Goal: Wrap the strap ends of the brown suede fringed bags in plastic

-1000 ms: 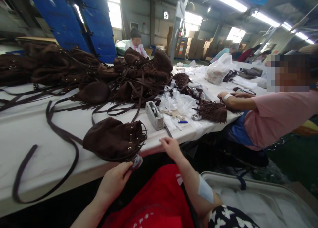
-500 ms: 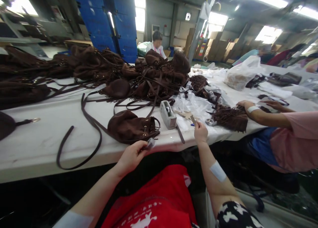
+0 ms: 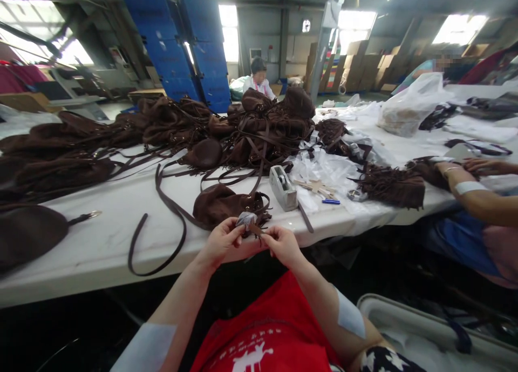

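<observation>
My left hand (image 3: pixel 222 244) is closed in a pinch on a small bunch of translucent plastic film (image 3: pixel 245 218); what lies inside the film is unclear. Close beside it, my right hand (image 3: pixel 284 245) pinches a short, flat brown strip (image 3: pixel 256 230) whose far end meets the film. Just behind both hands, a dark brown drawstring bag (image 3: pixel 216 203) with fringe and metal eyelets lies on its side, its long strap (image 3: pixel 178 212) looping leftward. A grey tape dispenser (image 3: pixel 283 188) stands right of the bag.
Tan strips (image 3: pixel 318 187), a blue pen (image 3: pixel 331 202) and crumpled plastic (image 3: pixel 324 167) lie right of the dispenser. Brown bags (image 3: pixel 267 123) are heaped behind. A co-worker's arm (image 3: pixel 477 191) reaches over a fringed bag (image 3: pixel 399 186) at right. The table's front edge (image 3: pixel 93 288) runs below.
My right hand has come left from beside the tan strips, bringing the brown strip to the plastic film in my left hand. The view has shifted slightly.
</observation>
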A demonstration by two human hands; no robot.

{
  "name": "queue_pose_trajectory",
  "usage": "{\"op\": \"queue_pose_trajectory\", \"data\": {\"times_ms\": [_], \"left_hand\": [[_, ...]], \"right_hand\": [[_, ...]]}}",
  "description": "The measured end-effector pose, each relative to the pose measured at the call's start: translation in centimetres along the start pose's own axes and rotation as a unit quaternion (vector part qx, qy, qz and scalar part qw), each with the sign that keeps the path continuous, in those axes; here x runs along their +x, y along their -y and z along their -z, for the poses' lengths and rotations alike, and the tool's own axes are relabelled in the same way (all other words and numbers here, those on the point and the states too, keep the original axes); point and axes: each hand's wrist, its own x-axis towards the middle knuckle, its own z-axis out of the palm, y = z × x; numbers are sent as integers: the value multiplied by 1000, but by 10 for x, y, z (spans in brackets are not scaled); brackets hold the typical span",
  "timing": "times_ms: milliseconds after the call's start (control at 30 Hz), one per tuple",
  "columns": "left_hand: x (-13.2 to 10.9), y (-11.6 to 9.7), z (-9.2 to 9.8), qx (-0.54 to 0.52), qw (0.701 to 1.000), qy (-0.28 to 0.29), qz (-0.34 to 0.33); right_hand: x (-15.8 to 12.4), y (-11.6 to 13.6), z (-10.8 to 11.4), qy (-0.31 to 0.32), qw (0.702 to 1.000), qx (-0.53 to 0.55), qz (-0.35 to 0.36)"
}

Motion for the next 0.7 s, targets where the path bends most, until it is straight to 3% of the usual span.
{"op": "queue_pose_trajectory", "data": {"times_ms": [267, 467, 633, 700], "left_hand": [[-4, 0, -3, 36, 999, 13, -15], [-7, 4, -4, 70, 997, 27, -24], [-9, 11, 0, 101, 994, 27, -31], [-9, 10, 2, 93, 995, 17, -28]], "right_hand": [[1, 3, -6, 1, 998, 42, -39], [0, 0, -10, -54, 996, 68, -14], [-1, 1, -13, 60, 993, 100, -34], [-1, 1, -13, 78, 991, 100, -45]]}}
